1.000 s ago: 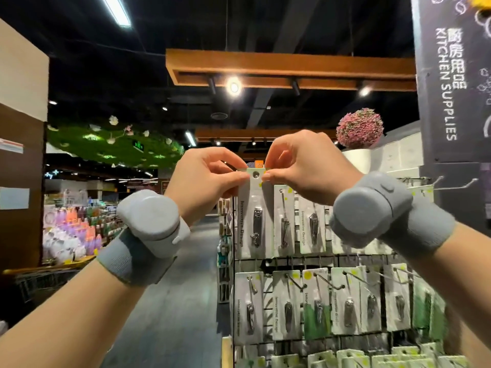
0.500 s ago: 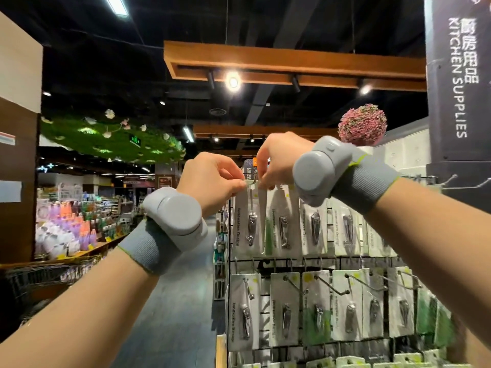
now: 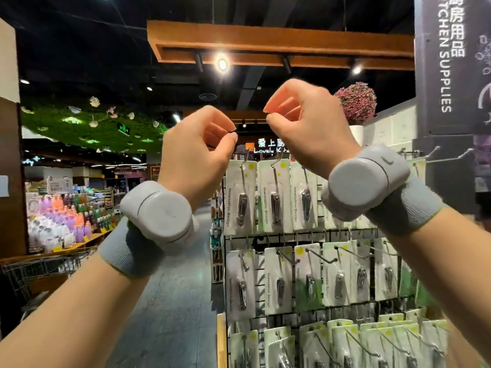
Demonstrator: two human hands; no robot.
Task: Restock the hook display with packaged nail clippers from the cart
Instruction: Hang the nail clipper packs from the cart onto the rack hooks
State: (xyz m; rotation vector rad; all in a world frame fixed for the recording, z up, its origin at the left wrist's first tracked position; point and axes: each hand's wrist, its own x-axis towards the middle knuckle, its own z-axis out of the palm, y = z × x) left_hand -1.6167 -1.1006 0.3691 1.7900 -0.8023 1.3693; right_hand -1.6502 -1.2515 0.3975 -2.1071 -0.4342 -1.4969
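Observation:
White cards with nail clippers hang in rows on the wire hook display [image 3: 300, 236]. The leftmost packaged nail clipper [image 3: 240, 197] of the top row hangs on its hook, with two more beside it. My left hand [image 3: 196, 152] is raised just above and left of that package, fingers curled, thumb against forefinger, holding nothing. My right hand [image 3: 305, 123] is higher, above the top row, fingers also curled and nothing between them. Neither hand touches a package.
A wire shopping cart [image 3: 39, 266] stands low at the left. A bare hook [image 3: 451, 155] juts out at the upper right below a dark "Kitchen Supplies" sign [image 3: 449, 62]. A grey aisle floor [image 3: 172, 301] runs between the cart and the rack.
Both hands pinched a clipper package at the top-left hook before. They have let it go and lifted away; the package now hangs on the hook.

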